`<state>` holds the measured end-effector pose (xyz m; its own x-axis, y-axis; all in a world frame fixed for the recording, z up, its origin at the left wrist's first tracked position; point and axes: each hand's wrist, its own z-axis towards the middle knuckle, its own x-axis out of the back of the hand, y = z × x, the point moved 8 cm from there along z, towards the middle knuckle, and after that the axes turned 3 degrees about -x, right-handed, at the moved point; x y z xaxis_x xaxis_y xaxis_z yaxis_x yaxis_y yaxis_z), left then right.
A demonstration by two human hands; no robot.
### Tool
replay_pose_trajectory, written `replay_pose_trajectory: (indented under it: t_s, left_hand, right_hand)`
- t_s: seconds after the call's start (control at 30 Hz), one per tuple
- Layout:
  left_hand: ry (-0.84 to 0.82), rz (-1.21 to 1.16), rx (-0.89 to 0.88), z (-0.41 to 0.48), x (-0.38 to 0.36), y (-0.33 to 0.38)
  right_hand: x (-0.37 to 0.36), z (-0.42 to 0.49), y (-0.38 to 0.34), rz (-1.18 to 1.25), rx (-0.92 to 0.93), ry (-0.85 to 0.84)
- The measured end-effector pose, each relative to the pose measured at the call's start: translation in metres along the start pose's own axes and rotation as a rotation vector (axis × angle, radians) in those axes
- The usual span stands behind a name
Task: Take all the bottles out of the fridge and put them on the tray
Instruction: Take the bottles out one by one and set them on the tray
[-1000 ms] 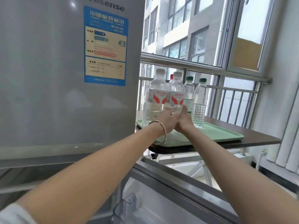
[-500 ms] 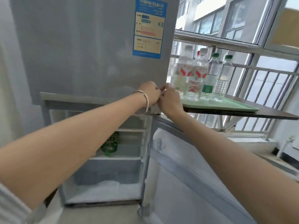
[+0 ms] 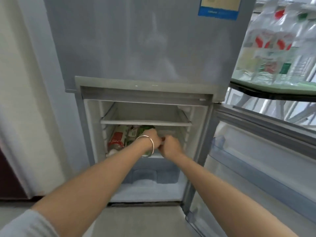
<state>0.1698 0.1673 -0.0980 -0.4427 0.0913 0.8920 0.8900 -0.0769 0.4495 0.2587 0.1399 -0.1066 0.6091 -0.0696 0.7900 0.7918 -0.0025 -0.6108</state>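
Observation:
The lower fridge compartment stands open. On its middle shelf lies a red-labelled bottle at the left, with a green bottle beside it. My left hand, with a bangle on the wrist, is curled over the green bottle. My right hand is a fist just to its right, with a small red thing showing between the hands; what it grips is hidden. Up at the right, several clear water bottles stand on the pale green tray.
The open lower door swings out to the right, below the dark table that carries the tray. The upper fridge door is closed. An upper shelf and a frosty bottom drawer are inside. A white wall runs on the left.
Both hands dropped from the level of the upper door's bottom edge into the lower compartment, onto the middle shelf. My view tilted down, so the tray sits at the upper right.

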Motion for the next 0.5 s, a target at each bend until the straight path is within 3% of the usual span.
replay_pose_trajectory:
  t_s: [0.23,0.5]
  left_hand:
    - [-0.072,0.041,0.176,0.07,-0.07,-0.08]
    - [-0.015,-0.123,0.224,0.119,-0.112,-0.104]
  right_hand:
    - [-0.069,0.038,0.058,-0.014,-0.125,-0.086]
    - [-0.083,0.041,0.095,0.031,-0.154,-0.11]
